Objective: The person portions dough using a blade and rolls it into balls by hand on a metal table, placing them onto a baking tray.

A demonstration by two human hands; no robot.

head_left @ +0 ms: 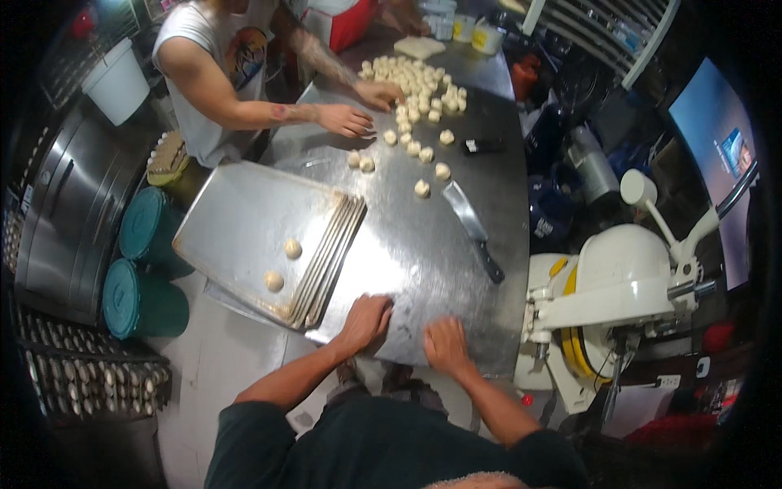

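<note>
At the near edge of a steel table (407, 261), my left hand (366, 321) rests palm down with its fingers curled in. Beside it, a little to the right, my right hand (445, 345) is also curled on the steel, slightly blurred. Whatever lies under either palm is hidden. Left of my hands is a stack of metal baking trays (244, 220). Two round dough balls sit on the top tray, one dough ball (292, 248) farther back than the other dough ball (274, 281). A large knife (466, 213) with a black handle lies farther off to the right.
Across the table a co-worker's hands (346, 120) are near a spread of many cut dough pieces (415, 85). A dark object (484, 146) lies by them. At right stands a white mixer (619, 277). Teal lidded bins (122, 297) and an oven (77, 220) line the left.
</note>
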